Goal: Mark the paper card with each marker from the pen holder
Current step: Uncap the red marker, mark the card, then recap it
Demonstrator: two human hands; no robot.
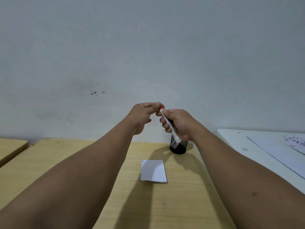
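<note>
White-barrelled, with a red cap at its upper end, the marker (169, 125) is held up in the air above the far edge of the wooden table (181, 204), tilted so the cap leans to the left. Dark print runs along the barrel, but it is too small to read. The right hand (177, 123) is wrapped around the barrel in a closed grip, while the fingertips of the left hand (142, 115) pinch the red cap (161, 106).

Directly below the marker's lower end stands the pen holder (179, 147), a black mesh cup near the table's far right corner. Nearer the person, the paper card (153, 170) lies flat on the wood, white, with one short dark stroke (142, 161) in its top left corner.

To the right, just beside the wooden table, is a white table (234, 142) carrying paper sheets (280, 154); one has pinkish printed text, not legible. To the left sits another wooden tabletop (11, 147). Behind everything rises a pale grey wall (148, 47) with a few dark specks.
</note>
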